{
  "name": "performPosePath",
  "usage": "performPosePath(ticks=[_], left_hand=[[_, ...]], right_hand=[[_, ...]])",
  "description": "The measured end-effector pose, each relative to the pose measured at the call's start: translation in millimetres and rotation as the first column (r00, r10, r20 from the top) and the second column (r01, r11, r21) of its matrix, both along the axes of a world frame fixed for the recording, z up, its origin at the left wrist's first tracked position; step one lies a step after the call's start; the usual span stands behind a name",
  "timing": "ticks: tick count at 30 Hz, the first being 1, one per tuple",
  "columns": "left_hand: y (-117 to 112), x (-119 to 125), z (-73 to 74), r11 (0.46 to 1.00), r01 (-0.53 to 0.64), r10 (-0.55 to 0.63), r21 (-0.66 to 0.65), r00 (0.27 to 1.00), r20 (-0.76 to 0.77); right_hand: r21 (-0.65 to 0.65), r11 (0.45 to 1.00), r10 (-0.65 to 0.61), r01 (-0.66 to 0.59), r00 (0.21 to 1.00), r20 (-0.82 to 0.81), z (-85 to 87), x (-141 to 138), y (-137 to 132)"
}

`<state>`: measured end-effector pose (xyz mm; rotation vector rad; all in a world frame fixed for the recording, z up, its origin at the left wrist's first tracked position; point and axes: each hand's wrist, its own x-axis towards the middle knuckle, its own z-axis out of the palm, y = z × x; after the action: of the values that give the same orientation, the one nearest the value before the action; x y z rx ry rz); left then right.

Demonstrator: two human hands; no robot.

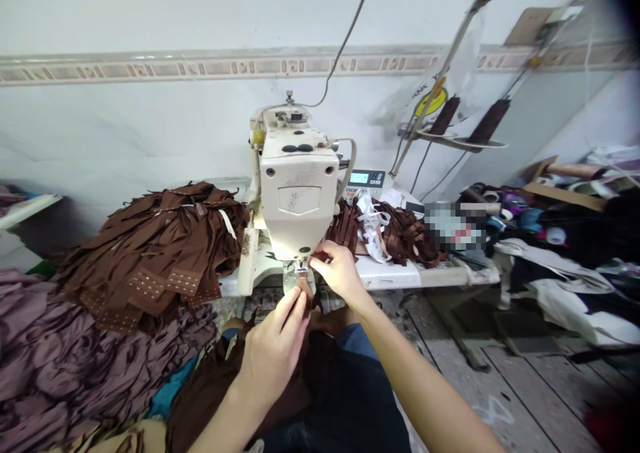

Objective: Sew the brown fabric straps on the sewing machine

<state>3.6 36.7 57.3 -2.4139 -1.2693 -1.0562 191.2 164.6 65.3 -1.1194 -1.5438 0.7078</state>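
A white sewing machine (300, 180) stands straight in front of me with its needle end towards me. My left hand (277, 343) is closed, thumb and fingers pinching a brown fabric strip (306, 286) just in front of the presser foot (301, 266). The strip runs up to the foot. Against the right side of the foot is my right hand (340, 273), thumb and forefinger brought close together; whatever lies between them is too small to make out. Brown cloth (200, 400) hangs over my lap below the left hand.
Brown garment pieces with rows of hooks (175, 240) are heaped left of the machine, above mauve cloth (60, 366). Brown and white straps (385, 230) lie on the right, near a control panel (365, 178). Thread cones (490, 121) stand on a rack; spools (540, 220) crowd the far right.
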Motion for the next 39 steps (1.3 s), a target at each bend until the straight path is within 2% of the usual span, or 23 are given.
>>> performPosePath(ticks=[7, 13, 15, 18, 20, 23, 25, 27, 30, 33, 36, 39], left_hand=[[9.8, 14.9, -1.3, 0.994, -0.105, 0.105, -0.023, 0.994, 0.004], [9.7, 16.8, -1.3, 0.99, -0.111, 0.112, -0.086, 0.994, 0.007], [5.6, 12.0, -1.2, 0.991, -0.078, 0.084, -0.109, 0.995, 0.049], [-5.0, -1.1, -4.0, 0.989, 0.003, 0.027, -0.149, 0.979, 0.203], [-13.0, -13.7, -8.6, 0.984, 0.011, 0.046, -0.177, 0.948, 0.314], [-20.5, -37.7, -18.7, 0.961, 0.047, 0.062, -0.271, 0.923, 0.379], [-20.5, -55.6, -26.4, 0.936, 0.107, 0.025, -0.336, 0.93, 0.368], [-17.0, -72.2, -33.3, 0.926, 0.102, 0.025, -0.364, 0.945, 0.326], [-8.6, -87.2, -40.3, 0.941, -0.012, 0.085, -0.338, 0.976, 0.203], [0.6, -86.3, -45.5, 0.931, -0.162, 0.21, -0.328, 0.971, 0.116], [10.4, -76.3, -53.3, 0.902, -0.236, 0.311, -0.361, 0.936, 0.165], [19.3, -65.8, -63.4, 0.885, -0.219, 0.351, -0.41, 0.893, 0.28]], right_hand=[[-0.032, 0.999, -0.01, 0.011, 1.0, 0.006, -2.4, -4.3, 19.0], [-0.082, 0.997, -0.019, 0.012, 0.997, -0.078, -8.7, -5.5, 21.8], [-0.1, 0.995, -0.031, 0.019, 0.992, -0.124, -12.0, -4.2, 13.6], [-0.13, 0.989, -0.097, 0.074, 0.979, -0.182, -21.3, -1.1, -10.3], [-0.153, 0.985, -0.114, 0.085, 0.974, -0.194, -31.4, 1.7, -32.0], [-0.245, 0.969, -0.016, -0.029, 0.984, -0.178, -48.2, 9.6, -64.2], [-0.329, 0.935, 0.074, -0.129, 0.982, -0.175, -56.4, 18.1, -79.2], [-0.395, 0.899, 0.118, -0.188, 0.974, -0.195, -60.0, 28.1, -86.7], [-0.441, 0.875, 0.104, -0.201, 0.967, -0.234, -57.4, 39.4, -88.1], [-0.444, 0.873, 0.117, -0.204, 0.97, -0.215, -47.9, 40.2, -90.6], [-0.419, 0.874, 0.19, -0.245, 0.967, -0.171, -33.3, 32.9, -101.1], [-0.418, 0.849, 0.282, -0.323, 0.946, -0.158, -16.6, 28.3, -115.7]])
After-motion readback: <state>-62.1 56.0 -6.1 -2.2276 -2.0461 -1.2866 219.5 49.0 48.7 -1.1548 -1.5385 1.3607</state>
